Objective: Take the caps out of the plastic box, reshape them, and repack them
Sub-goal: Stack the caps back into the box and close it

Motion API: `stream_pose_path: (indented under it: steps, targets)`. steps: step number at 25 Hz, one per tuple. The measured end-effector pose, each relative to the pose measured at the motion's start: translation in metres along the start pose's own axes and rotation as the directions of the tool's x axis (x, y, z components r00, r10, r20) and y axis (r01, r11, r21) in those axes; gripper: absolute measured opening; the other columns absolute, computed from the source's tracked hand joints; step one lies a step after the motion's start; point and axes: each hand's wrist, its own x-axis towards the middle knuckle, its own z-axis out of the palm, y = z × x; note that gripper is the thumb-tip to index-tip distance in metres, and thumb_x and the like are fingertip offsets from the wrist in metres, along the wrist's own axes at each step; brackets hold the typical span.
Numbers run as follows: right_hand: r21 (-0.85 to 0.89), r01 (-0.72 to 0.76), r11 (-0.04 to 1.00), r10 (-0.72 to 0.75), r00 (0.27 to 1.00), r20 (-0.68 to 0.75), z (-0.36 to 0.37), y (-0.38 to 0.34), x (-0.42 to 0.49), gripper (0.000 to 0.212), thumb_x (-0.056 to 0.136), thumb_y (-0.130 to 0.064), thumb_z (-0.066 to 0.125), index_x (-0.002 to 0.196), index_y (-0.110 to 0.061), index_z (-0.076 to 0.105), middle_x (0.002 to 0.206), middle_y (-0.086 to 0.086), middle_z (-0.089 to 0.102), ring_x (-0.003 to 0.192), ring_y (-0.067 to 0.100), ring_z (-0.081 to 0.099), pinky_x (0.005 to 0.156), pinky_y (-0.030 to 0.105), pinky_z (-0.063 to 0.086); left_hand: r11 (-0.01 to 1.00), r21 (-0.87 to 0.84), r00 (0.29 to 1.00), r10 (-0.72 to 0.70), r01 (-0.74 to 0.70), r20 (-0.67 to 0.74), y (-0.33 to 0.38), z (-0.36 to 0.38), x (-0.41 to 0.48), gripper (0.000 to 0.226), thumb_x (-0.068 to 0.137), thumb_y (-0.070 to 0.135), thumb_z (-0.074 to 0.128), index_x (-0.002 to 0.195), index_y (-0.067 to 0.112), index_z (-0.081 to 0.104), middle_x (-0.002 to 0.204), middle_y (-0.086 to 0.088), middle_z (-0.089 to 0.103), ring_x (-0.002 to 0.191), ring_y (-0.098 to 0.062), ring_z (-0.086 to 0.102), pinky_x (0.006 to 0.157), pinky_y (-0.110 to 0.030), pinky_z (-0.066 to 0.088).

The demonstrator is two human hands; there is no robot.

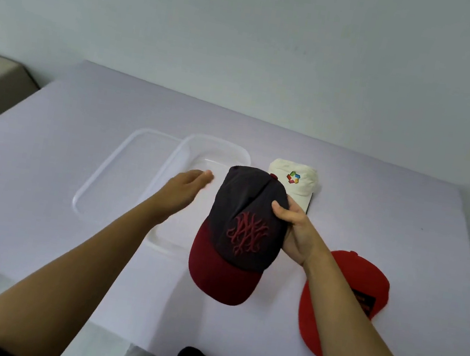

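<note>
Nearest on the right, a red cap (364,285) lies flat on the pale tabletop (44,180), partly hidden under the right forearm, with a dark patch showing on its crown. Just left of it and raised above the tabletop, the right hand (295,232) grasps a dark cap (248,225) by the right side of its crown, thumb on top and fingers wrapped beneath; the maroon brim points toward the near edge and a red embroidered emblem faces up. The left hand (188,189) is released, fingers stretched out flat and together, hovering over the clear plastic box (182,151) just left of the dark cap and apart from it. The box stands on the tabletop with nothing visible inside, and its clear lid (108,177) lies beside it on the left, the two touching or overlapping at their edges. Farther back on the right, a cream cap (297,178) with a multicoloured logo rests on the tabletop just behind the held cap.
</note>
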Motion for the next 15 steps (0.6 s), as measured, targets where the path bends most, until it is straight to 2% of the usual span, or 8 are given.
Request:
stream_pose_path:
  steps: [2,3,5,7,9,11,15]
  targets:
    - [0.017,0.025,1.0,-0.025,0.999,-0.022,0.015,-0.002,0.016,0.047,0.079,-0.011,0.057,0.125,-0.01,0.053,0.114,0.01,0.065,0.102,0.022,0.063,0.082,0.028,0.056,0.965,0.26,0.974,0.027,0.034,-0.226,-0.021,-0.028,0.014,0.043,0.099,0.036,0.04,0.136,0.016,0.048,0.143,-0.002,0.049,0.134,-0.021,0.042,0.108,-0.035,0.034]
    - [0.013,0.037,0.999,-0.037,0.999,-0.033,0.024,-0.002,0.026,0.044,0.081,-0.009,0.056,0.125,-0.01,0.053,0.114,0.01,0.065,0.102,0.022,0.063,0.083,0.029,0.056,0.933,0.351,0.967,0.019,0.073,-0.254,-0.035,-0.042,0.022,0.046,0.099,0.03,0.041,0.142,0.012,0.04,0.15,-0.005,0.04,0.14,-0.023,0.035,0.112,-0.036,0.028]
    - [-0.02,0.047,0.999,-0.049,0.996,-0.07,0.043,-0.001,0.045,0.036,0.087,-0.005,0.052,0.123,-0.008,0.053,0.113,0.01,0.064,0.101,0.022,0.063,0.085,0.03,0.055,0.884,0.446,0.978,-0.056,0.142,-0.202,-0.064,-0.059,0.035,0.052,0.101,0.023,0.036,0.149,0.007,0.023,0.159,-0.01,0.02,0.147,-0.024,0.018,0.118,-0.037,0.017]
    - [-0.072,0.032,0.997,-0.04,0.993,-0.115,0.061,0.005,0.069,0.032,0.089,-0.005,0.053,0.121,-0.009,0.054,0.113,0.009,0.064,0.103,0.022,0.062,0.086,0.031,0.052,0.89,0.413,0.98,-0.153,0.194,-0.13,-0.088,-0.07,0.045,0.053,0.102,0.023,0.029,0.151,0.007,0.014,0.16,-0.011,0.012,0.148,-0.025,0.013,0.119,-0.037,0.013]
    - [-0.15,0.002,0.989,-0.024,0.989,-0.143,0.075,0.012,0.09,0.026,0.088,-0.006,0.055,0.114,-0.011,0.056,0.112,0.009,0.065,0.102,0.023,0.063,0.086,0.031,0.051,0.921,0.328,0.977,-0.206,0.211,-0.052,-0.101,-0.078,0.049,0.052,0.103,0.027,0.025,0.151,0.011,0.015,0.16,-0.009,0.018,0.147,-0.026,0.019,0.118,-0.038,0.017]
    - [-0.245,-0.054,0.968,0.006,0.982,-0.19,0.085,0.019,0.108,0.02,0.089,-0.01,0.058,0.108,-0.015,0.056,0.11,0.008,0.065,0.1,0.023,0.063,0.088,0.034,0.051,0.942,0.265,0.976,-0.216,0.205,0.013,-0.106,-0.084,0.051,0.051,0.103,0.034,0.025,0.151,0.016,0.02,0.158,-0.006,0.025,0.143,-0.026,0.027,0.117,-0.04,0.024]
    - [-0.466,-0.188,0.865,0.068,0.963,-0.262,0.09,0.041,0.138,0.017,0.088,-0.021,0.061,0.104,-0.022,0.056,0.111,0.005,0.064,0.104,0.024,0.063,0.098,0.043,0.048,0.958,0.192,0.973,-0.226,0.213,0.049,-0.106,-0.092,0.056,0.051,0.102,0.035,0.027,0.15,0.019,0.023,0.155,-0.005,0.03,0.14,-0.026,0.034,0.115,-0.039,0.03]
